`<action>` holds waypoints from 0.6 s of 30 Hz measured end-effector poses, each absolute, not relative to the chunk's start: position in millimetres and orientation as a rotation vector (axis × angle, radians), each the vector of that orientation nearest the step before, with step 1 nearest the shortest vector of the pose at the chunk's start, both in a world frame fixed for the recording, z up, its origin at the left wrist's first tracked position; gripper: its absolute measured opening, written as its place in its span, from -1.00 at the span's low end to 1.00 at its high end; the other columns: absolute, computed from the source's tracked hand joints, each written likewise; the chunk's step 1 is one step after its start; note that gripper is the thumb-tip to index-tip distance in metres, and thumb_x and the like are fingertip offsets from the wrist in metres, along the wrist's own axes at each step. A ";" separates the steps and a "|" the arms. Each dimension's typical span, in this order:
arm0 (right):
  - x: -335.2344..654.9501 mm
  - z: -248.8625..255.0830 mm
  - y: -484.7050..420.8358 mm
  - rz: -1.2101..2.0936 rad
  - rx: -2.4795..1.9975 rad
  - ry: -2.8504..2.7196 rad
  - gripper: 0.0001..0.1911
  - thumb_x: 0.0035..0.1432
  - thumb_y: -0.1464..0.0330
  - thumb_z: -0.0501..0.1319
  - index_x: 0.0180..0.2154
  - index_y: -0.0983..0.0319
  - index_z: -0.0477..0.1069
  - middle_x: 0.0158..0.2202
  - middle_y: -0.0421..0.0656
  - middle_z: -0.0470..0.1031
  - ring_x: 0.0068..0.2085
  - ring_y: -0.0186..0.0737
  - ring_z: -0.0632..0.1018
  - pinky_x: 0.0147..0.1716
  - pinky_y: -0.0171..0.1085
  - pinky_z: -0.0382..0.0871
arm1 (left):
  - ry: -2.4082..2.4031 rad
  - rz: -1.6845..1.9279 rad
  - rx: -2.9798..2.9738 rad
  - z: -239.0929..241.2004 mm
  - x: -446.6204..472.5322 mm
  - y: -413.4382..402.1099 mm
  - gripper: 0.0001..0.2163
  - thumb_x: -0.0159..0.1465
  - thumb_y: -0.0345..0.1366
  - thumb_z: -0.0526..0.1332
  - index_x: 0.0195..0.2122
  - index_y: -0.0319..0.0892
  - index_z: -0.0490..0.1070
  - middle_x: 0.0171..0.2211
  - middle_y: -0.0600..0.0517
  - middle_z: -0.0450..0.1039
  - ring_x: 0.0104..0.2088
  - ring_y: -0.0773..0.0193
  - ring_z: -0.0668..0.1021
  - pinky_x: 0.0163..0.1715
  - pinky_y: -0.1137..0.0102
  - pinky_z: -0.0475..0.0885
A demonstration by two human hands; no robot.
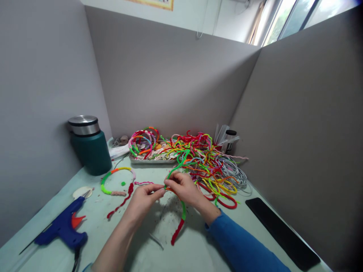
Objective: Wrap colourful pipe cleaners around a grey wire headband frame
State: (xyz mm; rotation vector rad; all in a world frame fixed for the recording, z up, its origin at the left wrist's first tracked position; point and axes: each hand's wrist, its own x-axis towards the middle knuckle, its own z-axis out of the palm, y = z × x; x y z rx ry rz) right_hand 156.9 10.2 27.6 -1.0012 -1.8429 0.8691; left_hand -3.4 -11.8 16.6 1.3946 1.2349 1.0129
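Fuzzy band (183, 213) with green strip (178, 166) | left hand (144, 200), right hand (185, 187) pinching them | jar (227, 145) markings illegible

The left hand (145, 198) and right hand (184, 187) pinch a fuzzy green, orange and red strip (183, 211) above the pale green worktop (153, 258), near a tangled heap of multicoloured fuzzy stems (202, 151).
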 end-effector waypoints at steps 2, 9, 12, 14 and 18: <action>157.0 28.4 10.1 0.863 -0.996 -1.848 -0.80 0.10 0.40 0.15 -0.55 0.27 0.29 -0.58 -0.30 0.23 -0.50 -0.41 0.28 -0.52 -0.41 0.11 | 1.241 1.005 1.390 18.3 -3.2 -12.6 -0.76 -0.01 -0.13 0.27 -0.49 -0.23 0.52 -0.52 0.04 0.46 -0.44 0.27 0.41 -0.42 0.45 0.26; 157.4 31.6 8.6 0.857 -1.007 -1.846 -0.81 0.08 0.41 0.16 -0.56 0.28 0.30 -0.58 -0.29 0.24 -0.50 -0.41 0.28 -0.52 -0.41 0.12 | 1.248 0.983 1.424 24.4 -2.8 -16.2 -0.75 -0.01 -0.12 0.25 -0.58 -0.22 0.47 -0.59 0.08 0.40 -0.51 0.31 0.36 -0.49 0.46 0.20; 157.6 31.1 8.8 0.853 -1.004 -1.850 -0.81 0.08 0.41 0.16 -0.56 0.28 0.31 -0.58 -0.29 0.24 -0.49 -0.41 0.29 -0.51 -0.41 0.12 | 1.254 0.976 1.417 24.9 -2.5 -16.2 -0.75 0.00 -0.11 0.25 -0.57 -0.22 0.48 -0.60 0.09 0.38 -0.53 0.33 0.34 -0.51 0.46 0.18; 157.5 30.1 9.1 0.860 -1.011 -1.840 -0.81 0.08 0.40 0.16 -0.55 0.28 0.31 -0.58 -0.29 0.24 -0.50 -0.40 0.29 -0.53 -0.41 0.12 | 1.250 0.981 1.408 24.4 -2.6 -15.7 -0.75 0.00 -0.11 0.25 -0.54 -0.22 0.50 -0.59 0.09 0.40 -0.52 0.33 0.35 -0.50 0.47 0.18; 157.0 28.3 9.4 0.838 -1.005 -1.860 -0.81 0.09 0.39 0.17 -0.55 0.28 0.34 -0.59 -0.28 0.27 -0.51 -0.40 0.30 -0.52 -0.41 0.13 | 1.240 1.013 1.405 22.3 -3.2 -14.7 -0.75 0.01 -0.11 0.24 -0.49 -0.22 0.53 -0.56 0.08 0.42 -0.50 0.32 0.37 -0.48 0.47 0.20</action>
